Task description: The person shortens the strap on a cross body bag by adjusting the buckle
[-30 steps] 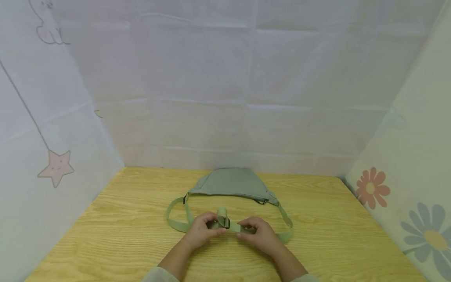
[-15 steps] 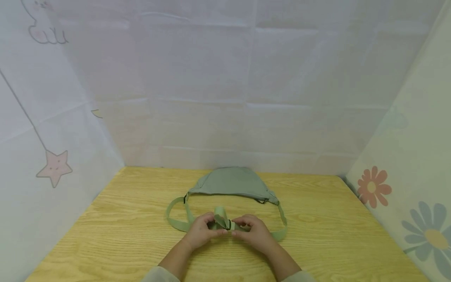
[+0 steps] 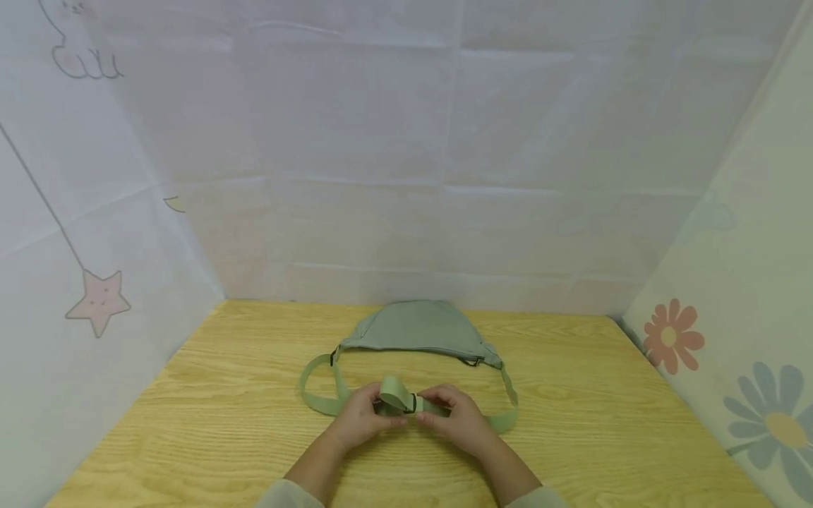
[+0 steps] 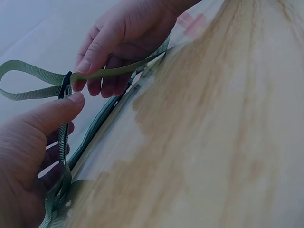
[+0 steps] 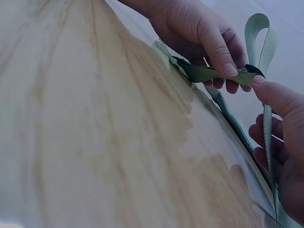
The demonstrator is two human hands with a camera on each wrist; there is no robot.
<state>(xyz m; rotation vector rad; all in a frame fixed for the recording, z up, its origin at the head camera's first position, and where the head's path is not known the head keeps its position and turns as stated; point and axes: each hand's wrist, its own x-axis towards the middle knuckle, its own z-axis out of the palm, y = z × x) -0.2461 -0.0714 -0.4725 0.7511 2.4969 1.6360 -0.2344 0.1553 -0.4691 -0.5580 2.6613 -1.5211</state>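
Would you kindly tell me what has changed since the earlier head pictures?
The right hand's grip has moved left, closer to the buckle, and the strap loop has tipped left. The left hand's grip and the bag stayed about where they were.

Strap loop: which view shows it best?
Right wrist view: the strap loop appears large, with its full curve inside the picture and its opening visible. Left wrist view: also large, but the curve runs to the picture's left edge. Head view: much smaller, beside the dark buckle.

Looped green strap (image 3: 392,390), black buckle (image 4: 65,84)
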